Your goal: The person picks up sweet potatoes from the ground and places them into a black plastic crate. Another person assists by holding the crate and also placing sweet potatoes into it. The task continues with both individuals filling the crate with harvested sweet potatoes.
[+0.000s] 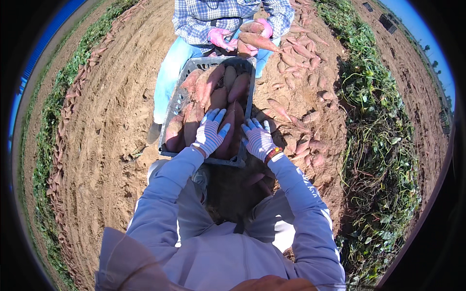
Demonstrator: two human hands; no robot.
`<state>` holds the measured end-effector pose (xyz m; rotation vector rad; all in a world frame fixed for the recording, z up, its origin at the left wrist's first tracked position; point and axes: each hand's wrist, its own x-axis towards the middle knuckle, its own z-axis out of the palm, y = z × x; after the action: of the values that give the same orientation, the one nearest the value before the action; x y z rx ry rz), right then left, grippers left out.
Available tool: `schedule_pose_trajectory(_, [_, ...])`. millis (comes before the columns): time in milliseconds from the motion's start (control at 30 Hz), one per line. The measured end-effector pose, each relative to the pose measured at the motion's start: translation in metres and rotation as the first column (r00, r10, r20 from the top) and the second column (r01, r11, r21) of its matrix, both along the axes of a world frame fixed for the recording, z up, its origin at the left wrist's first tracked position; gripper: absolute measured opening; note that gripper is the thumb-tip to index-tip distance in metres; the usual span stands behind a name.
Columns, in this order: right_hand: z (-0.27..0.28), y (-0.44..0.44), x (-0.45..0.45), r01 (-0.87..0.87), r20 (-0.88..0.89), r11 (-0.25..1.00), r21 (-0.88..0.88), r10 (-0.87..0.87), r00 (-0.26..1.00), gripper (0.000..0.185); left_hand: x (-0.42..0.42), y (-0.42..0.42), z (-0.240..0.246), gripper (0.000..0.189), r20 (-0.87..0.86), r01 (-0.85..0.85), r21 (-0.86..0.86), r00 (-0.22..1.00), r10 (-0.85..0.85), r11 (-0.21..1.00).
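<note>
A dark plastic crate [236, 162] full of large sweet potatoes [193, 123] stands on the soil before me. My left hand [211, 134], in a striped glove with blue fingertips, rests with spread fingers over the sweet potatoes in the crate's near half. Just outside the crate's right side is my right hand [257, 138], gloved alike, its fingers apart and nothing seen in its grasp. Whether its fingertips touch the crate's rim I cannot tell. Loose sweet potatoes [278, 108] lie on the ground beyond that hand.
Across the crate a co-worker in pink gloves [221, 38] holds several sweet potatoes [259, 42]. A heap of sweet potatoes [302, 49] stretches away at the right, beside a row of green vines [378, 109]. Another line of roots [74, 89] and vines runs at the far left.
</note>
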<state>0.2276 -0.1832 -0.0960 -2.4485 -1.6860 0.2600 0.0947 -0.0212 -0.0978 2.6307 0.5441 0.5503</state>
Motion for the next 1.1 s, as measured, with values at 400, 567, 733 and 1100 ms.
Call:
schedule_pose_trajectory(400, [-0.036, -0.072, 0.048, 0.076, -0.159, 0.995, 0.063, -0.065, 0.985, 0.035, 0.026, -0.015, -0.047, 0.043, -0.075, 0.031, -0.114, 0.996, -0.04, 0.993])
schedule_pose_trajectory(567, [-0.076, -0.108, 0.107, 0.242, -0.434, 0.962, -0.129, -0.274, 0.858, 0.039, 0.03, -0.02, -0.042, 0.042, -0.104, 0.01, -0.048, 0.994, -0.015, 0.999])
schedule_pose_trajectory(733, [-0.145, -0.097, 0.194, 0.584, -0.251, 0.708, -0.397, -0.696, 0.673, 0.052, 0.031, -0.023, -0.04, 0.043, -0.081, 0.022, -0.025, 0.996, -0.024, 0.999])
schedule_pose_trajectory(1100, [-0.272, 0.019, 0.237, 0.747, -0.084, 0.502, -0.436, -0.849, 0.522, 0.067, 0.03, -0.021, -0.027, 0.044, -0.002, 0.06, -0.094, 0.998, -0.061, 0.994])
